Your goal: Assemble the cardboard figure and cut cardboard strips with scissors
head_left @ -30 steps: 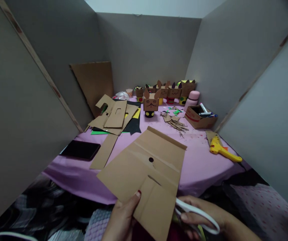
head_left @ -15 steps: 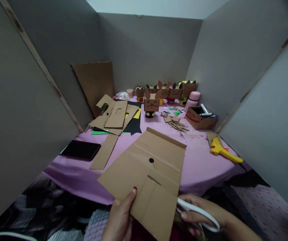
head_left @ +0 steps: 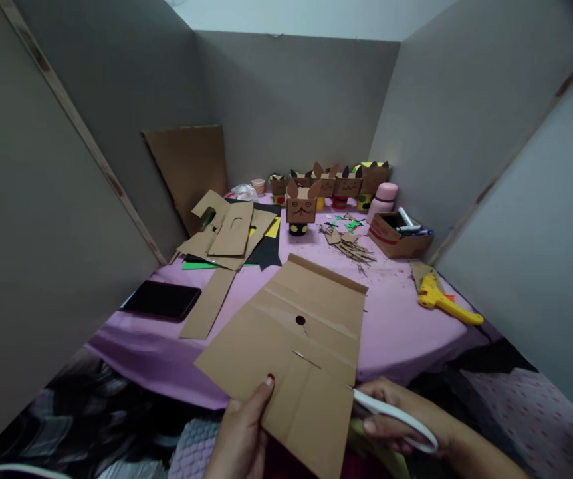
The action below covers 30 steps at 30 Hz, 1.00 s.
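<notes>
My left hand [head_left: 244,429] grips the lower left edge of a brown cardboard sheet [head_left: 266,326], its thumb on top and its other fingers hidden underneath. The sheet is creased, with a round dark hole near its middle and a slit below that. At the sheet's right edge, my right hand [head_left: 391,412] is closed on white-handled scissors [head_left: 396,416]. The blades meet the cardboard edge and are mostly hidden by it.
Cut cardboard pieces [head_left: 231,229] lie at the left, behind a dark phone [head_left: 161,299]. A cardboard cat figure [head_left: 300,207] stands mid-table, with several others behind. Right are cardboard scraps [head_left: 349,246], a box of markers [head_left: 400,236], a pink bottle [head_left: 382,201] and a yellow glue gun [head_left: 446,303].
The scissors' blades have closed further at the cardboard's right edge, and the handles have come nearer together. The sheet has shifted very slightly; my left hand keeps its hold.
</notes>
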### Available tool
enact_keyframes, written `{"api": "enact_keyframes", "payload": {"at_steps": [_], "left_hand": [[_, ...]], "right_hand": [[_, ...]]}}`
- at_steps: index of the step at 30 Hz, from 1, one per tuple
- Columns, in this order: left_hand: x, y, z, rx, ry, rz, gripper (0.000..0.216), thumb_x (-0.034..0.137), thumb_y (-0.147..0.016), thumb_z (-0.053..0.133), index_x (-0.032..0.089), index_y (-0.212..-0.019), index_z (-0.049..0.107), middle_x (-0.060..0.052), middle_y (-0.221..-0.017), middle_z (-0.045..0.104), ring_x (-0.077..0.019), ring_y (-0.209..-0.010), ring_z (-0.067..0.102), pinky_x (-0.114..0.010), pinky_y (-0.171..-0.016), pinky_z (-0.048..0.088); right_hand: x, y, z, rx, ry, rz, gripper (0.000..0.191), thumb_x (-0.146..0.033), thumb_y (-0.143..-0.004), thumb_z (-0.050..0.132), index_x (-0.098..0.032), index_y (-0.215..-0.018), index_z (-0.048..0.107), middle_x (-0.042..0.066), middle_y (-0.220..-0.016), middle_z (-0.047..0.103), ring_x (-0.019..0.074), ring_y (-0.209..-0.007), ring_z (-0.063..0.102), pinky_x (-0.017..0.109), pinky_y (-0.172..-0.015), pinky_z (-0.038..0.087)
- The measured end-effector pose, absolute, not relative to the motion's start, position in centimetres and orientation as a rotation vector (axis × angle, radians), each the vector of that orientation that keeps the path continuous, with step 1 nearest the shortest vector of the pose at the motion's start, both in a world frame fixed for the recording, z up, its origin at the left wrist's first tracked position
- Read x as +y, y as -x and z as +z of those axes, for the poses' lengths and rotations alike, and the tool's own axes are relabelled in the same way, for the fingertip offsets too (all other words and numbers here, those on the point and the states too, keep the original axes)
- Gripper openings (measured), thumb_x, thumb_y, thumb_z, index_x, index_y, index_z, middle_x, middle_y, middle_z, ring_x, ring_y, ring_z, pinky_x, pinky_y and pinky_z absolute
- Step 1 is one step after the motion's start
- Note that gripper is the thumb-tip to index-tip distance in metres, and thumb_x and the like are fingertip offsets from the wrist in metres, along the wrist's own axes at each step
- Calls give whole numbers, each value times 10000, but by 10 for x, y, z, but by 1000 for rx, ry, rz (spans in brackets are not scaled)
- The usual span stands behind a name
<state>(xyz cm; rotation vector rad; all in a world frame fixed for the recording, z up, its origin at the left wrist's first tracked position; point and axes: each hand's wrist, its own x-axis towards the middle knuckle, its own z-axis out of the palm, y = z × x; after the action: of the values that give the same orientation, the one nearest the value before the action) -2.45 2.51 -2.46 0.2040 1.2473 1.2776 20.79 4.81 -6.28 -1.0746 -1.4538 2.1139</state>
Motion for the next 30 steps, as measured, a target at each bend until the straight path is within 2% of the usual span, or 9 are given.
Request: {"api": "enact_keyframes", "payload": {"at_steps": [6,9,14,18,24,30], "left_hand": [[24,24,-22,1202,-194,1276,553,152,-690,658,132,-1211,474,-152,-1096,644,-273,-1027,594,-370,-862,486],[23,25,-21,1226,-211,1269,550,160,-698,652,145,-1216,466,-147,-1114,636,-269,-1025,595,-362,-843,497],[24,24,-21,1290,-197,1274,528,145,-691,653,157,-1193,492,-132,-1074,656,-266,-975,620,-356,-792,520],[25,25,-26,1254,-175,1295,532,131,-677,661,137,-1185,504,-137,-1034,671,-271,-950,631,-371,-809,514],[21,26,-30,1223,-165,1295,535,137,-678,661,144,-1190,506,-136,-1040,669,-280,-966,624,-385,-812,512],[23,24,-24,1218,-180,1342,488,119,-691,646,140,-1163,526,-117,-990,688,-255,-988,616,-350,-849,494]], "right_hand": [[48,-207,-66,-1386,1005,2276,360,-404,-690,685,-151,-910,556,-48,-640,543,25,-422,531,95,-364,400],[49,-207,-64,-1381,1017,2252,341,-384,-705,681,-135,-905,564,-52,-602,537,16,-415,508,79,-361,388],[48,-204,-64,-1399,1034,2176,340,-382,-663,720,-117,-810,566,-86,-489,481,-6,-341,407,55,-287,298],[44,-204,-67,-1397,1040,2140,327,-380,-659,722,-123,-753,544,-87,-478,468,-6,-336,398,54,-279,295],[37,-204,-71,-1380,1042,2205,401,-439,-634,719,-137,-810,521,-66,-543,496,33,-403,507,79,-336,391],[30,-208,-72,-1421,983,2196,389,-434,-603,736,-156,-778,528,-64,-604,440,31,-463,455,91,-377,331]]}}
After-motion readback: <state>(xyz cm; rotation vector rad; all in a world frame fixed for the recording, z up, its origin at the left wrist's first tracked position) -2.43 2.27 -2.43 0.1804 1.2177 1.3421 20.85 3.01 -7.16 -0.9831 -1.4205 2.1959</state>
